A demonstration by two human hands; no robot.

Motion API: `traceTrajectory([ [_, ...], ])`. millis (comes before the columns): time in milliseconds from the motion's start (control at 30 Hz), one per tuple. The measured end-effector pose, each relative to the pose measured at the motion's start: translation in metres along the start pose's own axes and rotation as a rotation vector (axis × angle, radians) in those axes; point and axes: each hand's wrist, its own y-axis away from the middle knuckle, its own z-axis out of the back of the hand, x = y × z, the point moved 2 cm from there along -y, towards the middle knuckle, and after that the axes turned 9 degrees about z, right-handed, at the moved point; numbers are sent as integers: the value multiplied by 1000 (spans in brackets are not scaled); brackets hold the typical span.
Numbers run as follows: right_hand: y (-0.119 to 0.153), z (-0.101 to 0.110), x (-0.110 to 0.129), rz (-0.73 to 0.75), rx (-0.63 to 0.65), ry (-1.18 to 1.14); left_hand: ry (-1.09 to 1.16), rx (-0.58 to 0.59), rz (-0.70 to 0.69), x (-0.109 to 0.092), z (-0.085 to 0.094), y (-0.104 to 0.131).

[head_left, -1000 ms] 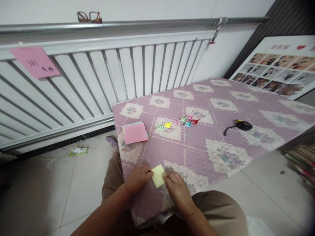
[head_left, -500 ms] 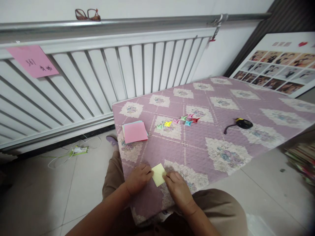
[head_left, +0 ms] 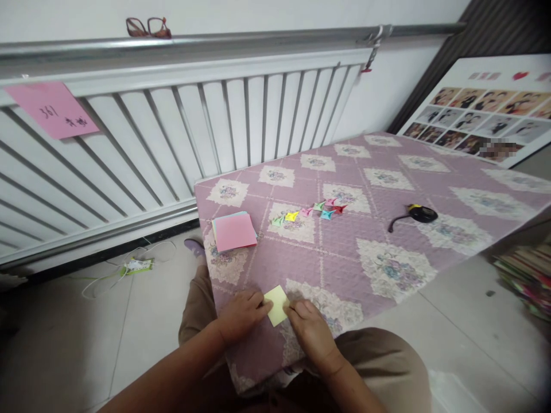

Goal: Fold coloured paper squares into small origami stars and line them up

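A small pale yellow square of paper (head_left: 276,306) lies at the near edge of the table, turned so that it looks like a diamond. My left hand (head_left: 245,311) grips its left corner, thumb on top. At the right corner my right hand (head_left: 310,330) pinches the paper between thumb and curled fingers. Beyond my left hand rests a stack of coloured paper sheets (head_left: 235,232) with a pink one uppermost. Several small folded paper figures (head_left: 291,216) in green, yellow, pink, blue and red stand in a loose row farther back.
A purple flowered cloth (head_left: 301,258) covers the table. A black and yellow tape measure (head_left: 423,214) lies to the right. Behind stands a white radiator (head_left: 224,126), with glasses (head_left: 148,27) on the pipe above. A power strip (head_left: 136,265) with cords is on the floor at left.
My left thumb has moved slightly inward over the paper's left corner. My right hand keeps its grip. The view has shifted a little.
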Motion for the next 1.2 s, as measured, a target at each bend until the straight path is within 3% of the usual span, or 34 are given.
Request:
traceTrajectory([
  [367, 2, 0, 1, -1, 61, 15, -50, -5, -14, -4, 1, 1],
  [733, 18, -4, -5, -70, -25, 52, -94, -40, -44, -7, 4, 3],
  [933, 8, -8, 14, -66, -171, 110, -118, -86, -66, -8, 2, 3],
  [1200, 1, -27, 32, -32, -134, 83, -131, -105, -63, -8, 2, 2],
])
